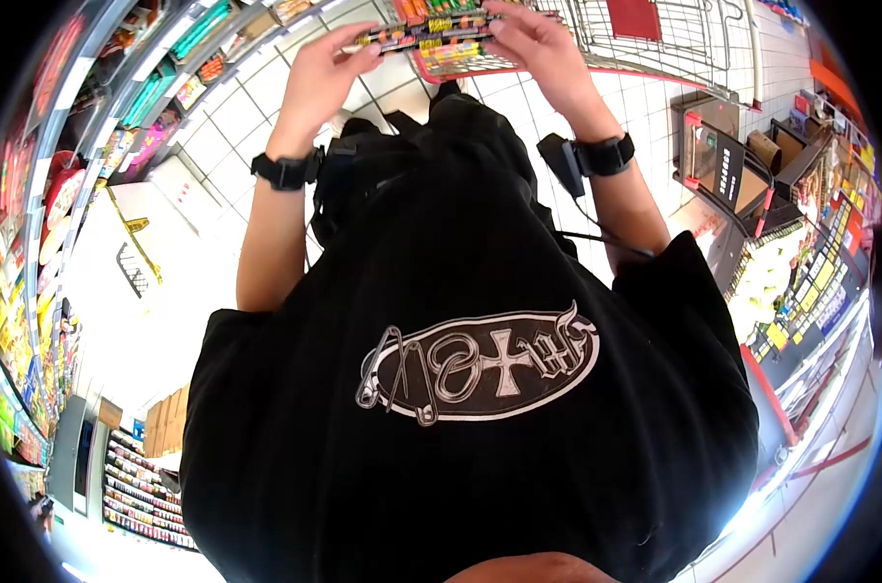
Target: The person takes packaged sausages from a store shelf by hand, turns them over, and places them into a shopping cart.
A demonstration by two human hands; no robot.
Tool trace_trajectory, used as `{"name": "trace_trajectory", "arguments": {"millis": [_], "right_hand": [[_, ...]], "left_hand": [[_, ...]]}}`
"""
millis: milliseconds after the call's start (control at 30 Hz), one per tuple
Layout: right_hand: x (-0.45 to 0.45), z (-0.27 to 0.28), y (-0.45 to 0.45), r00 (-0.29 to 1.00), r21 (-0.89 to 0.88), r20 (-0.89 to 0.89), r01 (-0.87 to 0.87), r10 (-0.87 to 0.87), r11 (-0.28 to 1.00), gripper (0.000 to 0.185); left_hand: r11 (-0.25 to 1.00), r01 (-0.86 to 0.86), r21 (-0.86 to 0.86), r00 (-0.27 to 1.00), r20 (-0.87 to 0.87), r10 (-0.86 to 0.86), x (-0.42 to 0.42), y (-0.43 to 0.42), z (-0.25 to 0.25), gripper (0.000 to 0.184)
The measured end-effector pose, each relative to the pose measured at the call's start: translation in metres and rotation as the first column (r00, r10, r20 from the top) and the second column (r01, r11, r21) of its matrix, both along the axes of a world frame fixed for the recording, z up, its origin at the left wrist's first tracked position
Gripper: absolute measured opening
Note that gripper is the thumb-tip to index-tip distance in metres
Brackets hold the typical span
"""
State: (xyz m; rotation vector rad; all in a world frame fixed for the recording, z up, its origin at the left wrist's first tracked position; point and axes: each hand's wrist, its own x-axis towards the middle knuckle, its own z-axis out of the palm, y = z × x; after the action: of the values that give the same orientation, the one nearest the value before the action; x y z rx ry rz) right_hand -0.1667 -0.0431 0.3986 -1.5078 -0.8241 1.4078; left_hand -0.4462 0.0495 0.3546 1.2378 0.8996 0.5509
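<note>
My left hand and my right hand hold the two ends of a stack of long, thin, stick-shaped packets. The packets have dark wrappers with yellow and coloured print. They lie side by side, level, between my fingers and thumbs at the top of the view. My fingers are closed around the ends, which are partly hidden. Orange and green packets show just beyond the stack. A shopping cart with a red-edged metal frame stands right behind my hands.
Shelves packed with colourful packaged goods curve along the left. At the right is a dark display stand with boxes, and more racks. White tiled floor lies around my feet. A black strap device sits on my right wrist.
</note>
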Motion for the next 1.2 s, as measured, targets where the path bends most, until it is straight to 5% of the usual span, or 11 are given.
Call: {"name": "trace_trajectory", "arguments": {"millis": [300, 433, 567, 633, 700, 733, 800, 867, 900, 967, 1200], "right_hand": [[0.228, -0.067, 0.037, 0.998, -0.149, -0.035, -0.049, 0.045, 0.988, 0.034], [0.329, -0.135, 0.065, 0.997, -0.306, -0.058, -0.064, 0.049, 0.95, 0.03], [0.392, -0.204, 0.07, 0.971, -0.49, -0.036, -0.225, 0.238, 0.842, 0.024], [0.406, -0.232, 0.068, 0.935, -0.618, 0.069, -0.234, 0.348, 0.751, 0.025], [0.41, -0.258, 0.062, 0.922, -0.669, 0.11, -0.207, 0.371, 0.714, 0.03], [0.416, -0.272, 0.058, 0.908, -0.658, 0.052, -0.282, 0.415, 0.699, 0.031], [0.42, -0.314, 0.042, 0.955, -0.657, 0.05, -0.19, 0.293, 0.73, 0.029], [0.436, -0.369, 0.032, 0.781, -0.692, -0.039, -0.47, 0.623, 0.547, 0.025], [0.435, -0.383, 0.016, 0.808, -0.534, -0.025, -0.508, 0.588, 0.675, 0.033], [0.439, -0.405, 0.019, 0.897, -0.728, -0.237, -0.419, 0.374, 0.543, 0.032], [0.437, -0.434, 0.0, 0.968, -0.765, 0.089, -0.083, 0.233, 0.639, 0.028]], "left_hand": [[0.966, 0.187, 0.18, 0.975, -0.155, -0.16, 0.216, 0.039, -0.051, 0.037], [0.961, 0.254, -0.109, 0.886, -0.372, -0.277, 0.323, 0.045, -0.054, 0.041], [0.781, 0.533, -0.327, 0.64, -0.448, -0.624, 0.398, 0.057, -0.134, 0.054], [0.856, 0.5, -0.132, 0.735, -0.457, -0.5, 0.408, 0.033, -0.211, 0.054], [0.766, 0.534, -0.358, 0.591, -0.49, -0.641, 0.428, 0.04, -0.204, 0.051], [0.765, 0.575, 0.29, 0.772, -0.503, -0.389, 0.416, -0.003, -0.352, 0.048], [0.782, 0.621, -0.052, 0.657, -0.509, -0.556, 0.429, 0.0, -0.33, 0.048], [0.768, 0.467, -0.438, 0.602, -0.479, -0.639, 0.44, 0.0, -0.276, 0.052], [0.765, 0.463, -0.448, 0.6, -0.478, -0.642, 0.445, -0.004, -0.281, 0.052], [0.727, 0.52, -0.448, 0.556, -0.468, -0.686, 0.446, -0.008, -0.298, 0.055], [0.769, 0.536, -0.348, 0.55, -0.547, -0.631, 0.473, -0.032, -0.364, 0.055]]}}
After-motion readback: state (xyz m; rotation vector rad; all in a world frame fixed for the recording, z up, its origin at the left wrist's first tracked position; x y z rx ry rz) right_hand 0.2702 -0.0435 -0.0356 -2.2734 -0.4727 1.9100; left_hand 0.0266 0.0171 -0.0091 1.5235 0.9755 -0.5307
